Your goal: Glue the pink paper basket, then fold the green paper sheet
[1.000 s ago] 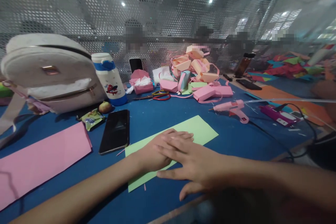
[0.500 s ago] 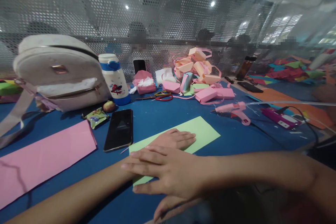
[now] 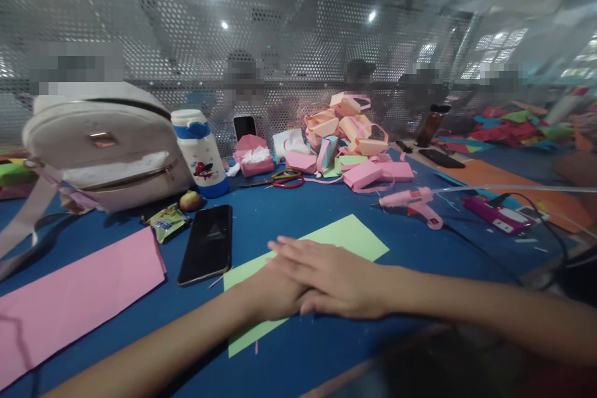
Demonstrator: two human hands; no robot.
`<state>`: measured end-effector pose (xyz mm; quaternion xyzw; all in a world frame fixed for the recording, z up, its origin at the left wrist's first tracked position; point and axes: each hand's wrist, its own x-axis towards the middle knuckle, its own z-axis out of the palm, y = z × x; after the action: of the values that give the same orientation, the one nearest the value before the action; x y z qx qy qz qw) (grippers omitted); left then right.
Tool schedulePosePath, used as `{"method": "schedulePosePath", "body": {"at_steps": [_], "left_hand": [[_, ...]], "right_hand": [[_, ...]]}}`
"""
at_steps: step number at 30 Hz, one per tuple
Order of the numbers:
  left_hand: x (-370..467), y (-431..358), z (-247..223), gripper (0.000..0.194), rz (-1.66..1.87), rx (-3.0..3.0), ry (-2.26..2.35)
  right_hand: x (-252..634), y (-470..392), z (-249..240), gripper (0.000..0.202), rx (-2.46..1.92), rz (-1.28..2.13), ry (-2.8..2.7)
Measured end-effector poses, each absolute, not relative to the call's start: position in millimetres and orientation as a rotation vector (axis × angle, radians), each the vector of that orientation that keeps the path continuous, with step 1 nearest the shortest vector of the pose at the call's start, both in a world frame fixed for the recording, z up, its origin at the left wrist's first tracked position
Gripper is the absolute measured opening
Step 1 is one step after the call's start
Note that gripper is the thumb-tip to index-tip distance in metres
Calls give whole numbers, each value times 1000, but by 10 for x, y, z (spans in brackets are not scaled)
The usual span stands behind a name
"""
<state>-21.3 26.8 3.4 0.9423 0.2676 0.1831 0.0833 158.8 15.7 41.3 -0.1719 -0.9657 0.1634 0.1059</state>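
A light green sheet of paper [image 3: 352, 236] lies at a slant on the blue table, under both hands. My left hand [image 3: 273, 289] rests palm down on it; its fingers are hidden beneath the other hand. My right hand [image 3: 340, 277] lies across the back of the left with its fingers stretched out and the thumb lower down, holding nothing. Left of the paper is a black phone [image 3: 205, 245]. Farther left lies a folded pink sheet of paper [image 3: 88, 298].
A pale backpack [image 3: 105, 149], a white and blue bottle [image 3: 203, 155] and scissors [image 3: 286, 179] stand or lie toward the back. Behind are folded paper boxes [image 3: 349, 127]. To the right, a pink glue gun [image 3: 413, 202] trails its cord near a purple power strip [image 3: 497, 214].
My right hand has moved from over the left wrist, up and right along the left hand, now covering its fingers. The green paper stays in place on the table.
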Motion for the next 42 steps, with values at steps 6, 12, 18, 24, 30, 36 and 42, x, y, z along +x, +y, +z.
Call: {"method": "schedulePosePath", "body": {"at_steps": [6, 12, 18, 24, 30, 36, 42], "left_hand": [[-196, 285, 291, 48, 273, 2807, 479], [-213, 297, 267, 57, 107, 2807, 609], [-388, 172, 138, 73, 118, 2859, 898], [-681, -130, 37, 76, 180, 2979, 1137], [-849, -388, 23, 84, 184, 3152, 1373], [-863, -506, 187, 102, 206, 3441, 1412], [-889, -627, 308, 103, 150, 3539, 1414]], "right_hand": [[2239, 451, 213, 75, -919, 673, -2785], [2575, 467, 152, 82, -1130, 494, -2793], [2665, 448, 122, 81, -1227, 393, -2766], [2676, 467, 101, 81, -1213, 369, -2759], [2683, 464, 65, 83, -1238, 301, -2740], [2647, 440, 117, 82, -1314, 232, -2769], [2632, 436, 122, 80, -1307, 221, -2770]]}}
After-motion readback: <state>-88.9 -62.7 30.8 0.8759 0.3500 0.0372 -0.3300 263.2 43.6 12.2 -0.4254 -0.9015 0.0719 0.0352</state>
